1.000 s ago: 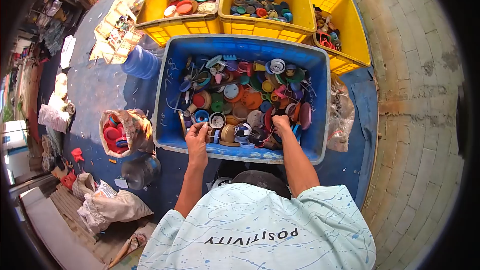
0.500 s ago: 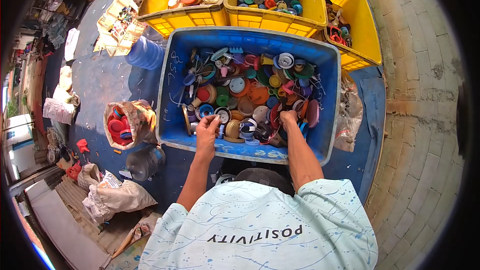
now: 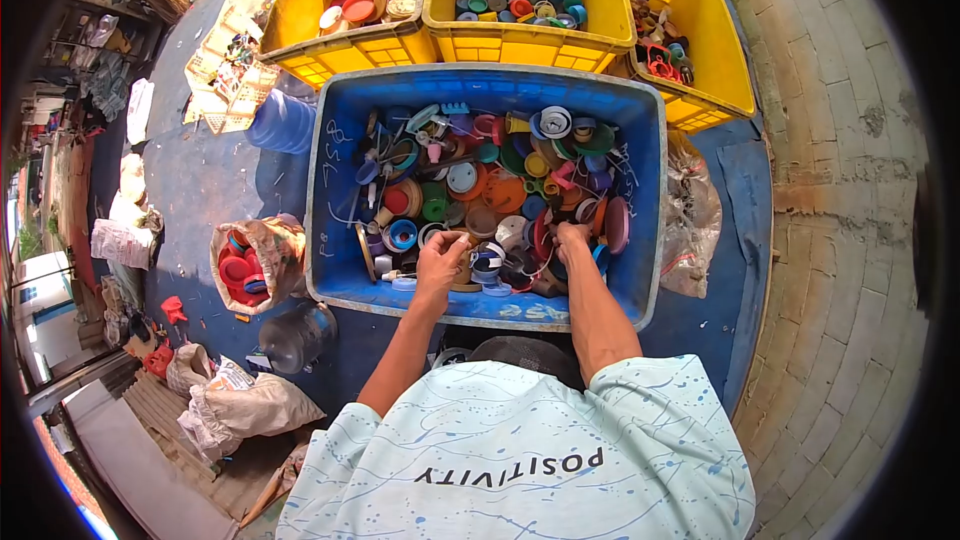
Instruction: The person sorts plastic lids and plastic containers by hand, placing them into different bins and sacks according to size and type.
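Note:
A large blue crate [image 3: 345, 285] is in front of me, filled with mixed plastic lids, caps and small parts. Over the near middle of the pile, my left hand [image 3: 443, 260] has its fingertips pinched together; whatever they hold is too small to name. A blue-and-white round cap [image 3: 487, 258] lies just right of those fingers. My right hand [image 3: 573, 243] reaches into the right part of the pile with curled fingers, close to a dark red lid [image 3: 543, 235]; its grip is hidden. Farther right, a maroon disc-shaped lid [image 3: 617, 226] leans near the crate wall.
Behind the crate stand yellow crates [image 3: 530, 43] holding sorted lids and caps. To the left are a sack [image 3: 285, 250] of red lids, a clear water jug [image 3: 300, 335] and a blue jug [image 3: 280, 123]. A plastic bag [image 3: 690, 230] lies against the right side.
My left hand has moved right, closer to my right hand, still pinched. My right hand stays nearly in place at the pile. The whole view has shifted slightly.

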`<act>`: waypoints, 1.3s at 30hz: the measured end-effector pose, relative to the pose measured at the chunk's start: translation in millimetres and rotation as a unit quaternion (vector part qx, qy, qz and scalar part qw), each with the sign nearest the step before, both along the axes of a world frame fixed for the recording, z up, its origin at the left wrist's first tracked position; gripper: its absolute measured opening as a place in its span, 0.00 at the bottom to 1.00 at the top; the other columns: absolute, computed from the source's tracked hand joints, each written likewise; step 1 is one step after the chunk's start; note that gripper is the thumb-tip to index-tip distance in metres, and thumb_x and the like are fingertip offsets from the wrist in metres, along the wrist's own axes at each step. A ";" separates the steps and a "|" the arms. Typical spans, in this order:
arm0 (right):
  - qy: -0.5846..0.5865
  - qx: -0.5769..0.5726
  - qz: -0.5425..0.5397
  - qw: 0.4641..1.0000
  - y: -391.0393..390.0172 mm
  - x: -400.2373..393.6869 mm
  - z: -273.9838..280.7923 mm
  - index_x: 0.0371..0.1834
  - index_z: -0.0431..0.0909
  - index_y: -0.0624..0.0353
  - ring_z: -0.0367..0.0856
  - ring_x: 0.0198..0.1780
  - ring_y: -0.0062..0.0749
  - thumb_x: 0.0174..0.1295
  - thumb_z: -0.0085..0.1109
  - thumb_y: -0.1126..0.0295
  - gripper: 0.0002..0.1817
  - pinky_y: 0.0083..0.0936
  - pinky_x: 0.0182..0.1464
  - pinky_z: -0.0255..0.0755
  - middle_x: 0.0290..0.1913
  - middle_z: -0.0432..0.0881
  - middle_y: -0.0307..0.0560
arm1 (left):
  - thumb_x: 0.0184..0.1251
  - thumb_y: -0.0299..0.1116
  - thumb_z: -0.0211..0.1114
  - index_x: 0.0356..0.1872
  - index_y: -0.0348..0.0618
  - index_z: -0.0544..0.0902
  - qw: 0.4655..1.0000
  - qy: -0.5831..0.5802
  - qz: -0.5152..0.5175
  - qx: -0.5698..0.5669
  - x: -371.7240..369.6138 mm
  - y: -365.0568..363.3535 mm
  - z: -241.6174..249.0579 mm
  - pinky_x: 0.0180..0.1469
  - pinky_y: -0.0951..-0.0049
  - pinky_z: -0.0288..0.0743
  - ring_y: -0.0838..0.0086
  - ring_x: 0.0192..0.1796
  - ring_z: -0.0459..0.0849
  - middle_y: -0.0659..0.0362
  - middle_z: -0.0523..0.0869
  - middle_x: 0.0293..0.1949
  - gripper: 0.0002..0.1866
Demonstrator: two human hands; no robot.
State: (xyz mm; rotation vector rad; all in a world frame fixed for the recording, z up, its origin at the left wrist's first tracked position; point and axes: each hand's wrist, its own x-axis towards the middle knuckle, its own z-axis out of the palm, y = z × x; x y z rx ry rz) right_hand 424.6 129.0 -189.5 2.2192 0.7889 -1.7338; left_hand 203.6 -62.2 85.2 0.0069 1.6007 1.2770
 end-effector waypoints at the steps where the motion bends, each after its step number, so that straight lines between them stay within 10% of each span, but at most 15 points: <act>1: -0.005 0.034 -0.008 0.999 -3.4 -4.9 23.8 0.19 0.73 0.61 0.70 0.16 0.29 0.55 0.67 0.66 0.14 0.27 0.16 0.59 0.18 0.74 0.39 | 0.67 0.37 0.64 0.43 0.41 0.80 1.000 -0.003 -0.015 0.005 3.2 4.3 -1.8 0.33 0.83 0.67 0.85 0.30 0.73 0.66 0.82 0.33 0.11; 9: 0.194 0.202 0.075 0.957 10.5 -3.7 255.3 0.44 0.80 0.66 0.72 0.26 0.16 0.54 0.69 0.70 0.16 0.14 0.25 0.61 0.28 0.79 0.37 | 0.60 0.39 0.68 0.43 0.35 0.80 0.945 0.197 -0.261 -0.009 38.2 58.8 -33.4 0.41 0.71 0.74 0.70 0.36 0.81 0.57 0.85 0.35 0.17; 13: 0.247 0.295 0.053 0.922 0.6 33.6 292.5 0.41 0.82 0.63 0.74 0.30 0.16 0.58 0.64 0.71 0.10 0.17 0.33 0.66 0.30 0.80 0.35 | 0.51 0.32 0.68 0.42 0.39 0.81 0.772 0.514 -0.374 0.002 66.6 81.7 -40.8 0.47 0.59 0.70 0.55 0.45 0.78 0.53 0.82 0.39 0.16; 20: 0.232 0.311 -0.006 0.922 -32.3 54.2 306.2 0.37 0.80 0.61 0.72 0.29 0.15 0.60 0.61 0.69 0.07 0.16 0.31 0.66 0.27 0.78 0.33 | 0.52 0.29 0.61 0.41 0.43 0.80 0.555 0.714 -0.421 0.076 81.7 119.2 -85.3 0.49 0.61 0.64 0.61 0.51 0.72 0.53 0.79 0.43 0.13; 24: 0.223 0.301 -0.029 0.927 -39.7 57.0 301.7 0.38 0.79 0.62 0.72 0.28 0.15 0.59 0.63 0.71 0.08 0.16 0.30 0.65 0.27 0.78 0.34 | 0.53 0.28 0.59 0.40 0.45 0.83 0.587 0.599 -0.544 -0.012 73.9 126.7 -110.2 0.48 0.58 0.66 0.58 0.44 0.81 0.51 0.84 0.37 0.12; 34: 0.243 0.299 -0.037 0.922 -29.8 37.2 278.7 0.45 0.81 0.64 0.74 0.29 0.15 0.61 0.61 0.73 0.11 0.16 0.31 0.68 0.29 0.79 0.35 | 0.54 0.29 0.62 0.27 0.38 0.83 0.716 0.518 -0.467 -0.046 52.5 104.5 -86.7 0.37 0.55 0.78 0.51 0.35 0.86 0.44 0.85 0.27 0.06; 37: 0.225 0.324 0.012 0.919 -22.7 30.6 271.5 0.39 0.83 0.64 0.78 0.28 0.22 0.60 0.62 0.69 0.10 0.21 0.32 0.70 0.26 0.81 0.39 | 0.60 0.30 0.63 0.32 0.37 0.82 0.808 0.420 -0.406 -0.069 39.7 87.4 -67.7 0.35 0.61 0.80 0.58 0.32 0.87 0.48 0.86 0.29 0.07; 39: 0.138 0.376 0.126 0.908 -11.3 22.2 269.5 0.37 0.83 0.64 0.80 0.30 0.28 0.59 0.62 0.66 0.11 0.26 0.34 0.72 0.27 0.83 0.45 | 0.64 0.31 0.61 0.35 0.37 0.80 0.950 0.131 -0.275 -0.074 30.5 76.4 -49.0 0.35 0.66 0.80 0.64 0.33 0.87 0.50 0.87 0.33 0.07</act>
